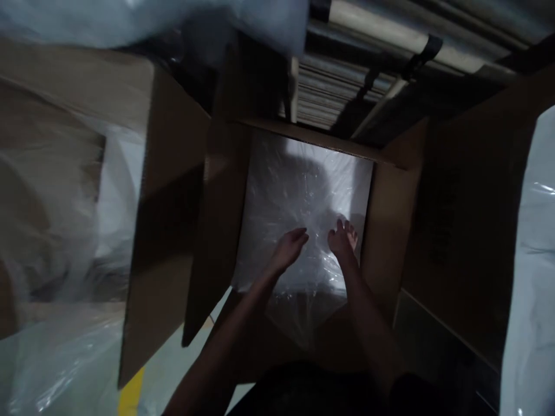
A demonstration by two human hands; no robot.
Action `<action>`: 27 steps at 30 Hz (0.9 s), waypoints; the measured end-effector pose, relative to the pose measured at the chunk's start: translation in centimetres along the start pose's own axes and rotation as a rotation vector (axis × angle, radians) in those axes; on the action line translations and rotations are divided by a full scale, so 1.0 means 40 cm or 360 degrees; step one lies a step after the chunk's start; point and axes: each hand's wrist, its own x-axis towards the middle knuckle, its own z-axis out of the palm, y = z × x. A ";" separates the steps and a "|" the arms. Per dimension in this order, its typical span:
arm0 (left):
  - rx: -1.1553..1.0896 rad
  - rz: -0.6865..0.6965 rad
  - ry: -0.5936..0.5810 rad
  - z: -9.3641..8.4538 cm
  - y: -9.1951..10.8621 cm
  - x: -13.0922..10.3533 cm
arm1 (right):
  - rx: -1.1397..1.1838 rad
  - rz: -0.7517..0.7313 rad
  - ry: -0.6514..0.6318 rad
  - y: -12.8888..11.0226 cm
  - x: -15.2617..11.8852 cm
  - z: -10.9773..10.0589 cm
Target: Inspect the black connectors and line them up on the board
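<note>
An open cardboard box (389,214) stands in front of me, with clear plastic film (306,188) spread over the pale, flat contents inside. My left hand (290,248) is over the middle of the film, its fingers stretched forward and close to each other, with nothing visible in them. To its right, my right hand (343,238) is at the film near the box's right wall, fingers apart. Whether either hand presses on the film is hard to tell in the dim light. A loose, gathered end of the film hangs toward me at the near side.
Raised flaps flank the box, including a cardboard flap (167,231) on the left. Another carton under clear plastic (65,358) stands further left. Behind the box are metal rollers (321,92) and pale pipes (381,26). White wrapped material (531,260) borders the right. Yellow tape (130,393) marks the floor.
</note>
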 end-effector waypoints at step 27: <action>0.0745 -0.0082 -0.0049 0.006 -0.014 0.310 | 0.0522 -0.0205 0.0257 0.155 -0.278 -0.013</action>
